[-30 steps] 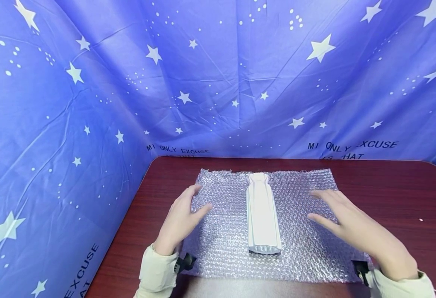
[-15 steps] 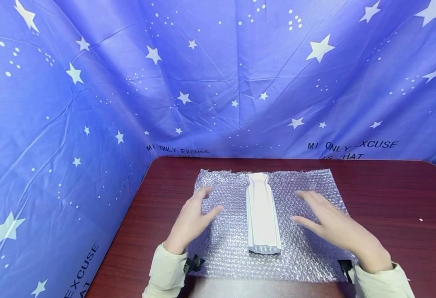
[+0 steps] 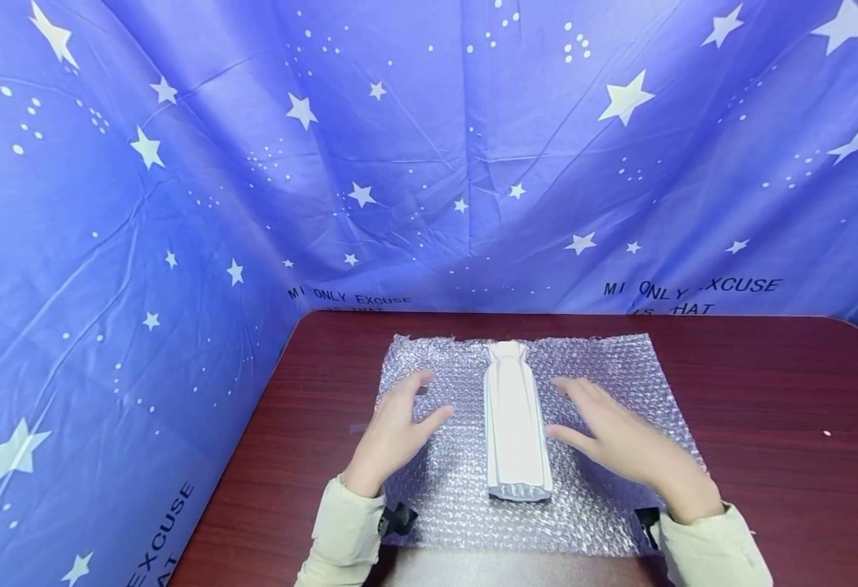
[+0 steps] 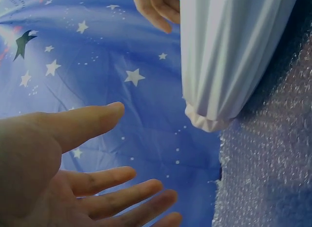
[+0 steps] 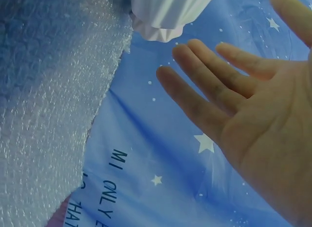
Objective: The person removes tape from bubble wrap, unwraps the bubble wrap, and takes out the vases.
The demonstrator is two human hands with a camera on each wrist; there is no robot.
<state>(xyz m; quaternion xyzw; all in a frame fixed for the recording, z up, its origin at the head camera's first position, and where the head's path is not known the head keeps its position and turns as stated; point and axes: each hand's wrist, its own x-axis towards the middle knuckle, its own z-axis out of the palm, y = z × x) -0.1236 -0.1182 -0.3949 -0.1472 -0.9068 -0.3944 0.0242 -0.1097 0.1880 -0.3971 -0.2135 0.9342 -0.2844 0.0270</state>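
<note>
A white fluted vase (image 3: 518,424) lies on its side on a sheet of bubble wrap (image 3: 443,481), its narrow scalloped neck toward the back. My left hand (image 3: 393,432) hovers over the wrap to the left of the vase, fingers spread and holding nothing. On the other side, my right hand (image 3: 619,440) is held out with its fingertips close to the vase's right side. In the left wrist view the vase (image 4: 224,51) shows its ribbed wall, apart from my open fingers. The right wrist view shows the scalloped rim (image 5: 158,31) beyond my straight fingers.
The bubble wrap lies on a dark red wooden table (image 3: 781,391). Blue curtains (image 3: 429,163) with white stars and printed words hang behind and at the left. A tiny white speck (image 3: 827,433) is on the table at the right.
Both hands have moved inward toward the vase, the right hand leftward and farther than the left hand, which moved rightward. The vase and bubble wrap have stayed in place.
</note>
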